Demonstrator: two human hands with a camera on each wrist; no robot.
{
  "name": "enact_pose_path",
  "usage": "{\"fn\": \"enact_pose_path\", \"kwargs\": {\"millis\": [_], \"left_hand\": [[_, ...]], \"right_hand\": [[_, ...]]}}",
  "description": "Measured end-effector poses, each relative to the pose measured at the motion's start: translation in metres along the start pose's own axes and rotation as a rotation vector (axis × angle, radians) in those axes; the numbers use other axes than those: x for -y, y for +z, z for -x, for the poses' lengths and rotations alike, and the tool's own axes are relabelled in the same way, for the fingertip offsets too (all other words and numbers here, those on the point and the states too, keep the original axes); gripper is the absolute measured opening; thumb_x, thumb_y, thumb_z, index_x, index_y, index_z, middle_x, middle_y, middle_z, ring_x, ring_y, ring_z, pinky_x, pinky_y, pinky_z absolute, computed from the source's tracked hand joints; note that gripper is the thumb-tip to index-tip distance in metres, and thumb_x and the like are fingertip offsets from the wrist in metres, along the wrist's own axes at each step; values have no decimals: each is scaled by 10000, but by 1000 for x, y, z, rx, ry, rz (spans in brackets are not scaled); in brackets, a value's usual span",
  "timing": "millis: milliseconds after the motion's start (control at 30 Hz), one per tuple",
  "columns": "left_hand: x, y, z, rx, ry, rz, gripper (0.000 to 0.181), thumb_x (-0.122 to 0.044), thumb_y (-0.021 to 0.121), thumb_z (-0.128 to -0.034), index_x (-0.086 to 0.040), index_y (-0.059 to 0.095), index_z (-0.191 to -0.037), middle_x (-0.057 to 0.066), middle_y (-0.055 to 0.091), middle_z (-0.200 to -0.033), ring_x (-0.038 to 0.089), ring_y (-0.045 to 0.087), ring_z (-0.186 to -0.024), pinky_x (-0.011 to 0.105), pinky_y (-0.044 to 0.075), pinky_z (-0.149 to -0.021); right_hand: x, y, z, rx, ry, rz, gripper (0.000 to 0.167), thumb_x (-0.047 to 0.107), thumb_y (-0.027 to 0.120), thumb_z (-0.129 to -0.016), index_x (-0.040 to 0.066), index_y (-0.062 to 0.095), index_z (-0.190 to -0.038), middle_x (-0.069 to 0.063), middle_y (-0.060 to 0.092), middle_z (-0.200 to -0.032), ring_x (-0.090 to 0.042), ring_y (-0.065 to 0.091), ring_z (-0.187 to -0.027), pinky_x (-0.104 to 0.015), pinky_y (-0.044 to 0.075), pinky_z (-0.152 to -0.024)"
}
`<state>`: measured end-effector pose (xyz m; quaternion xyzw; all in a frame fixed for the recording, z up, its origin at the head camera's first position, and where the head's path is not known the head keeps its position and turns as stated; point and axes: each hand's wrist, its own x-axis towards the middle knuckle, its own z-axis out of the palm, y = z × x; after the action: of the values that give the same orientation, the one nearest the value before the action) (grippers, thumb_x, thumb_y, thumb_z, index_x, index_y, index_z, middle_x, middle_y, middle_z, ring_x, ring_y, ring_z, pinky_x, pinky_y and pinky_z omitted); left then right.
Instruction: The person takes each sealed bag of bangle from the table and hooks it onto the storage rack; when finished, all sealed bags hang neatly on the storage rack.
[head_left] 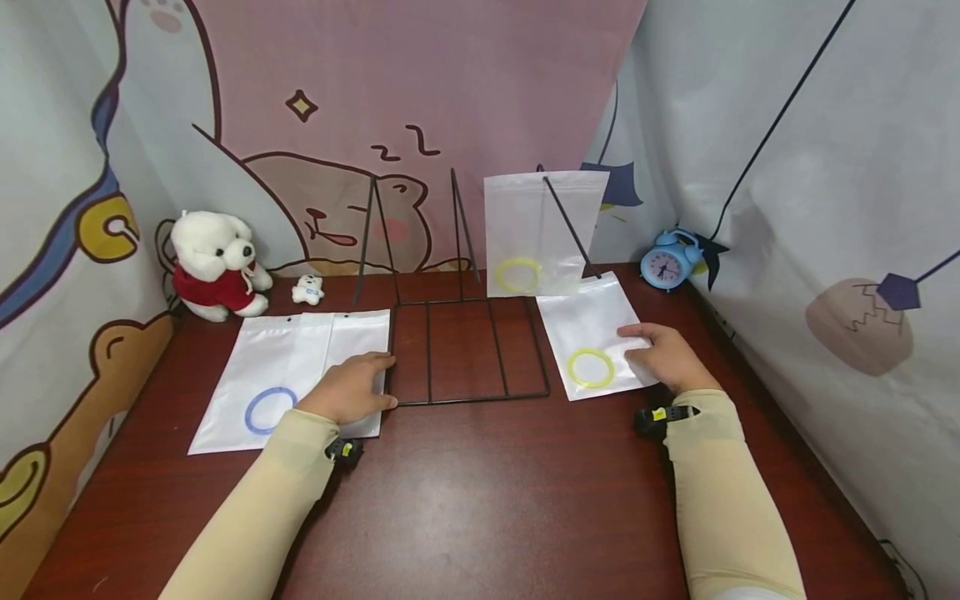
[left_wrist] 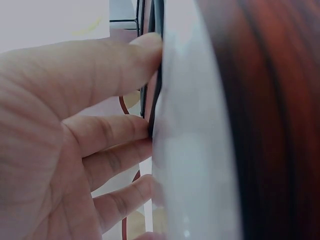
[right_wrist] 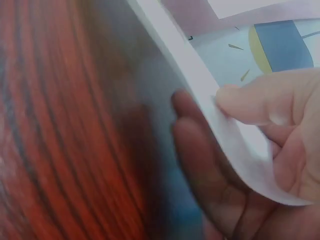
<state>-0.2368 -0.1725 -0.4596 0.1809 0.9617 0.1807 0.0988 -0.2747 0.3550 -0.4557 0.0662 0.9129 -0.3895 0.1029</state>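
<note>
The white bag [head_left: 581, 325] on the right has its top edge partly hidden by the lower rim of a second white bag [head_left: 517, 221], which stands in the black wire rack [head_left: 429, 350], crossed by one of its slanting rods. Each bag shows a yellow ring; whether the rings are printed or lie inside is hard to tell. The left wrist view is blurred, and the right one cuts off most of its bag.

The right hand [head_left: 670, 357] pinches the first bag at its right edge, thumb above and fingers beneath. The left hand [head_left: 352, 387] has its fingers nearly straight and spread from the thumb, tips against the rack's left bar; its back covers part of the white packaging [head_left: 247, 358] with a blue ring [head_left: 248, 412].

That packaging reaches right up to the rack, and the pinched bag lies just beside the rack's other side. In front of the rack, bare wood of the desk [head_left: 480, 492] runs between the forearms. A blue alarm clock [head_left: 665, 265] stands behind the right hand, near the wall; a white plush dog [head_left: 213, 267] sits at the far left.
</note>
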Motion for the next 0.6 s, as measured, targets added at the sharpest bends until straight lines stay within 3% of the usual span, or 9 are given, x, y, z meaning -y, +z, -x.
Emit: {"fn": "enact_pose_path", "kwargs": {"millis": [400,500,600], "left_hand": [[1,0,0,3,3,1,747,-303,788,-922,8,508,-1540,205,492,-1599,435,454,-1477,640,399,-1164],[1,0,1,3,7,-1,747,-303,787,-921,10,508,-1539,207,491,-1599,441,454,-1475,644,399,-1161],[1,-1,1,4,6,-4,745,-302,784,-924,8,506,-1542,205,489,-1601,440,452,-1477,647,396,-1162]], "right_hand": [[4,-1,1,-104,-36,-124,529,103,630,-1021,126,556,-1544,-145,390,-1682,-396,267,-1573,-683,216,-1246],[5,-1,2,-137,-44,-126,528,89,604,-1022,134,554,-1545,-158,364,-1694,-417,254,-1578,-700,230,-1232],[6,0,3,-193,-42,-135,528,68,576,-1013,157,574,-1533,-159,364,-1693,-409,342,-1505,-644,350,-1197]]}}
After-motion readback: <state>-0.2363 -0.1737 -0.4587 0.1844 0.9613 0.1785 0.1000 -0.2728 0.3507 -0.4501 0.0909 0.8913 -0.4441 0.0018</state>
